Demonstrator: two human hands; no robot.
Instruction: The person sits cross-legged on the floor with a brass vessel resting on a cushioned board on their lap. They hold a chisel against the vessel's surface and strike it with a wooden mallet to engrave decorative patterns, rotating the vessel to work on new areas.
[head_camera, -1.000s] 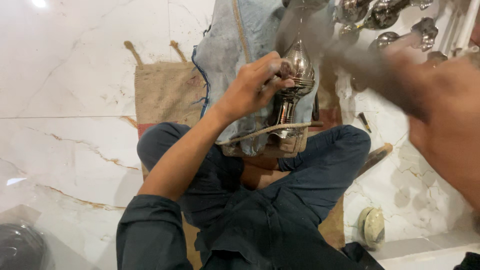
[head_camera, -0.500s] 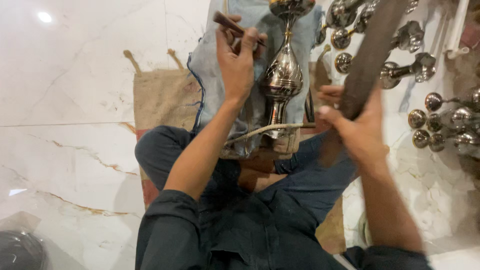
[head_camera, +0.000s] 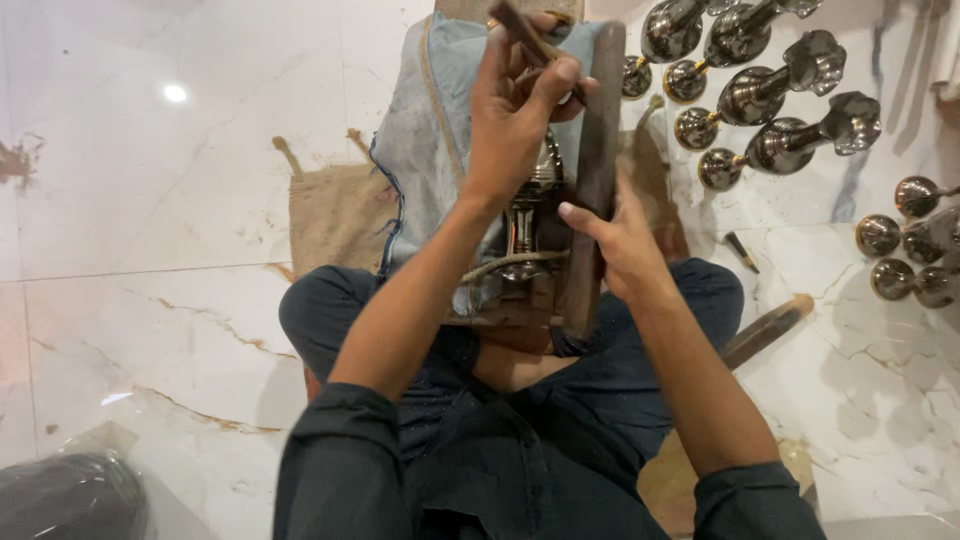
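Polished metal lamp piece (head_camera: 528, 215) stands upright at the centre of your view, between your knees, its shiny stem and base showing below your left hand. A thin cord or wire (head_camera: 505, 265) loops across its base.

Your left hand (head_camera: 515, 110) is closed around a small brown tool (head_camera: 520, 30), a short stick-like handle that juts toward 11 o'clock, held right at the top of the lamp piece. Your right hand (head_camera: 625, 240) grips a long dark wooden bar (head_camera: 592, 180), which runs nearly vertical just at 3 o'clock of the lamp piece; the fingers wrap its lower half.

Behind the piece, at 12 o'clock, lies a pale blue cloth (head_camera: 430, 150), and under it a burlap sack (head_camera: 335, 215) spreads toward 9 o'clock on the white marble floor (head_camera: 150, 300).

At 1 to 3 o'clock a cluster of finished metal pieces (head_camera: 770, 100) lies on the floor, well apart from your hands. Another wooden stick (head_camera: 765, 330) pokes out beside your right knee at 4 o'clock.
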